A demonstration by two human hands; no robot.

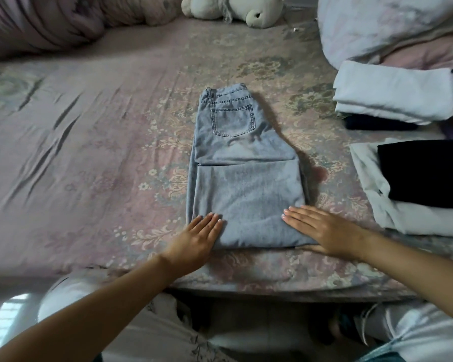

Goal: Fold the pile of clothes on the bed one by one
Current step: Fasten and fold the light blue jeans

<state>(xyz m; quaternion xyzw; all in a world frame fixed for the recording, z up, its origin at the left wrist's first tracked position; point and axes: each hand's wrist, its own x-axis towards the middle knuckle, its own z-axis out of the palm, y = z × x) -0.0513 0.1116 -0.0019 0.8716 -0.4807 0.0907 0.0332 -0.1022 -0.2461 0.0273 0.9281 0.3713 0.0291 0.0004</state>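
A pair of light blue jeans (243,178) lies folded in the middle of the bed, waistband and back pocket at the far end, the legs doubled back toward it. My left hand (196,237) lies flat on the near left corner of the fold, fingers together. My right hand (324,228) presses flat on the near right corner. Neither hand grips the cloth.
The bed (89,165) has a pink floral sheet. At the right lie folded clothes: a white piece (398,92) over a dark one, and a black piece (426,171) on pale grey cloth. A plush toy (233,7), a rolled blanket (42,22) and a pillow (387,24) line the far side.
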